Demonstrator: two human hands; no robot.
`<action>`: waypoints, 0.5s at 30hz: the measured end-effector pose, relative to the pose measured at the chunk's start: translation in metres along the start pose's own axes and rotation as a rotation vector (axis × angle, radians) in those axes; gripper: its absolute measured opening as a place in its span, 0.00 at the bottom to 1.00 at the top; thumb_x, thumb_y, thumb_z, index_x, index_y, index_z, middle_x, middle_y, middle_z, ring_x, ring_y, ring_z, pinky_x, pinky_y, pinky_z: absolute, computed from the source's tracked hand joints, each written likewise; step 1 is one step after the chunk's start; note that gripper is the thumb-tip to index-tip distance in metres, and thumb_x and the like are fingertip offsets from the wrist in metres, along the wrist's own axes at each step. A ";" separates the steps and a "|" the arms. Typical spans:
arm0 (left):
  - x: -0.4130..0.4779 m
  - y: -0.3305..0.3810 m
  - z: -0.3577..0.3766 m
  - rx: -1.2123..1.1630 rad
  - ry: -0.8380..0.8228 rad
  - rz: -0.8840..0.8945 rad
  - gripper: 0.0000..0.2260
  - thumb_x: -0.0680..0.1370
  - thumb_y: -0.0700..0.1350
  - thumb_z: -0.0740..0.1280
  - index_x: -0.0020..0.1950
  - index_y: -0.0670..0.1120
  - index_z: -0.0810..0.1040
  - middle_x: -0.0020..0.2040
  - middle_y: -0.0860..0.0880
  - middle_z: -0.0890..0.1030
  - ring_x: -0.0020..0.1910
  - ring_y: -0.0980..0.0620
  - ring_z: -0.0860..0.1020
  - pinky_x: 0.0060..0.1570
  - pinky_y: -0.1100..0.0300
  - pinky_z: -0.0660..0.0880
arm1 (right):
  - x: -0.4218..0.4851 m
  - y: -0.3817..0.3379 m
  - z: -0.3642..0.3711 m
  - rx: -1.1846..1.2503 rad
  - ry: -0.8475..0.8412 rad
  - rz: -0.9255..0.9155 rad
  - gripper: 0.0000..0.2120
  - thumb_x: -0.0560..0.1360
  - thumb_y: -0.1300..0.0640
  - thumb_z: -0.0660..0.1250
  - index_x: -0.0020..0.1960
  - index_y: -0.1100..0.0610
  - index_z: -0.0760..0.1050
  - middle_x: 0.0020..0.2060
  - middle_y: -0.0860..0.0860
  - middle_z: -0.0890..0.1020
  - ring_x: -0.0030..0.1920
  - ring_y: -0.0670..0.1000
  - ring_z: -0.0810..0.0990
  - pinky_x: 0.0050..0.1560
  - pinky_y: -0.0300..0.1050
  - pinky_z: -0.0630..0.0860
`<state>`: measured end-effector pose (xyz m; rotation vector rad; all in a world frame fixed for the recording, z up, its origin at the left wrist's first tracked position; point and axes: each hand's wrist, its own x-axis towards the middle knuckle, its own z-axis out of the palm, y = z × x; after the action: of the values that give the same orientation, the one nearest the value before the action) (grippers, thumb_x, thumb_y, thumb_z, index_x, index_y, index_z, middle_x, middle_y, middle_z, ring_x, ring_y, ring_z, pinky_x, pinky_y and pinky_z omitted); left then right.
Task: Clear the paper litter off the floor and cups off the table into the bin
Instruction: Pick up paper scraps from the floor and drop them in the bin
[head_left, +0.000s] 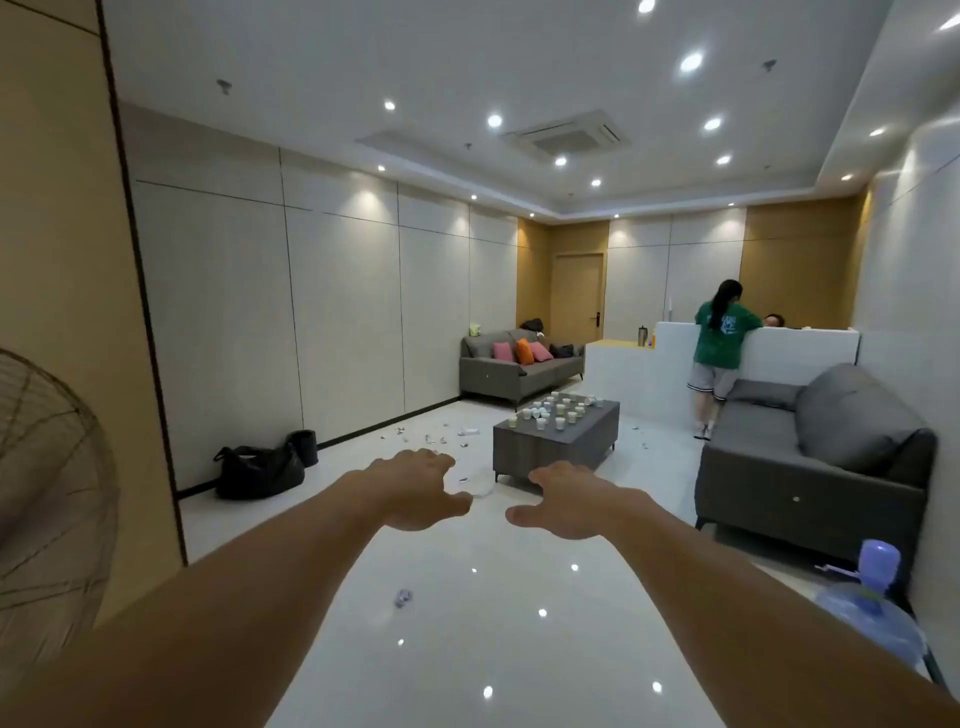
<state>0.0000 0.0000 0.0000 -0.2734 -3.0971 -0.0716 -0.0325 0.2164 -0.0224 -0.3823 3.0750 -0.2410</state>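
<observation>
Cups, roughly 20, crowd 1 dark desk mid-room, while paper litter lies scattered on the glossy white floor left of it, with 1 crumpled scrap nearer. 1 black bin, its inside hidden, stands by the left wall beside 1 black bag; 2 grey sofas stand near the desk. Left hand and right hand reach forward, fingers spread, holding nothing.

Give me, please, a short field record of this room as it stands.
left hand: open, holding nothing
right hand: open, holding nothing
cups: many, on the grey table
paper litter: scattered on the floor left of the table; one crumpled piece nearer
bin: black, by the left wall beside a black bag
bystander: at the white counter
</observation>
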 end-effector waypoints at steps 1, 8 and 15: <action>0.015 0.005 0.001 -0.012 0.002 -0.006 0.33 0.76 0.66 0.55 0.77 0.54 0.55 0.78 0.52 0.57 0.75 0.48 0.58 0.71 0.46 0.60 | 0.013 0.010 -0.002 0.010 0.000 -0.006 0.42 0.73 0.29 0.60 0.77 0.52 0.57 0.73 0.54 0.64 0.71 0.58 0.64 0.67 0.59 0.67; 0.125 0.026 0.016 -0.020 -0.010 -0.063 0.33 0.76 0.66 0.55 0.77 0.54 0.56 0.78 0.52 0.58 0.75 0.48 0.58 0.70 0.47 0.60 | 0.116 0.076 -0.010 -0.014 -0.024 -0.029 0.42 0.71 0.28 0.60 0.77 0.51 0.59 0.73 0.54 0.65 0.70 0.59 0.65 0.66 0.59 0.68; 0.214 0.007 0.045 -0.051 -0.051 -0.104 0.33 0.76 0.67 0.55 0.77 0.53 0.56 0.77 0.51 0.59 0.74 0.48 0.60 0.69 0.48 0.62 | 0.207 0.103 0.004 -0.024 -0.065 -0.046 0.40 0.71 0.28 0.60 0.74 0.52 0.63 0.69 0.54 0.68 0.67 0.59 0.68 0.64 0.58 0.70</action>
<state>-0.2107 0.0459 -0.0373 -0.1174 -3.1619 -0.1487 -0.2580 0.2630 -0.0460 -0.4528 3.0103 -0.1889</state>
